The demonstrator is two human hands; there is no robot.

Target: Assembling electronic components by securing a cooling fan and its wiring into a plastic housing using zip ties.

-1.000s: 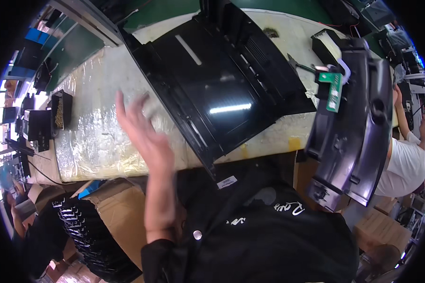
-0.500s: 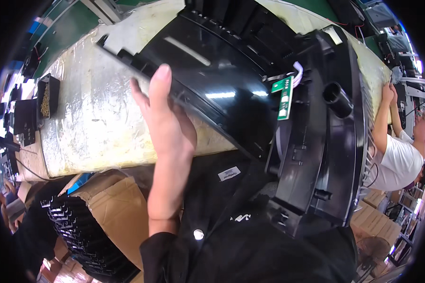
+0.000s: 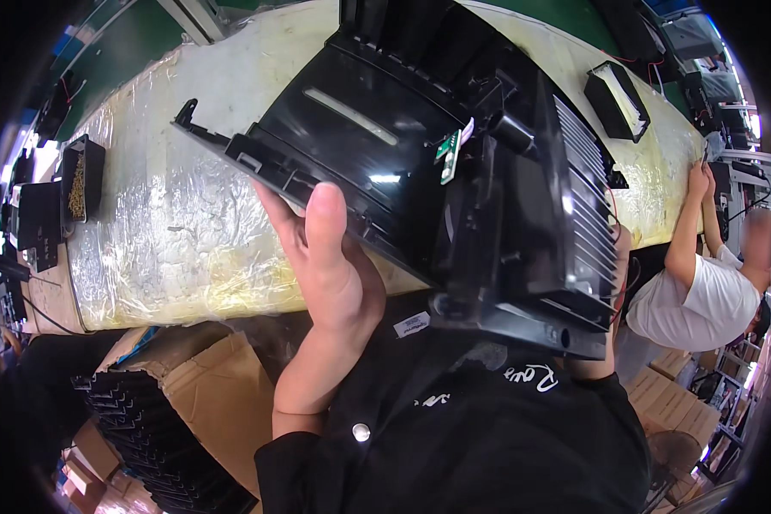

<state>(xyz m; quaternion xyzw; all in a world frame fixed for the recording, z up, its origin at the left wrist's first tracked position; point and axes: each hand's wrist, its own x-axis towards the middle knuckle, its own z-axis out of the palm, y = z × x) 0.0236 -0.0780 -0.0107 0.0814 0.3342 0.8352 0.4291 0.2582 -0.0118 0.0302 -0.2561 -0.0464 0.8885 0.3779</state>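
A large black plastic housing (image 3: 334,141) is held tilted over the table and against the front of my body. It has a smooth panel with a long slot, a slatted side (image 3: 587,206) and a small green circuit board (image 3: 451,158) with pale wires. My left hand (image 3: 330,265) grips its lower left edge, thumb up on the near side and the other fingers partly behind it. At the slatted right side, my right hand (image 3: 622,244) holds the housing; most of its fingers are hidden behind it. Thin red wires run beside that hand.
Clear film covers the pale table (image 3: 171,231). A black bin of small brass-coloured parts (image 3: 84,178) stands left, a black tray (image 3: 617,101) far right. Below left, an open carton (image 3: 218,390) adjoins stacked black parts (image 3: 158,437). A co-worker in white (image 3: 698,300) works at right.
The housing has turned, bringing its slatted side into view and shifting the circuit board left. My left hand has moved down and right with it. My right hand and the far-right tray now show.
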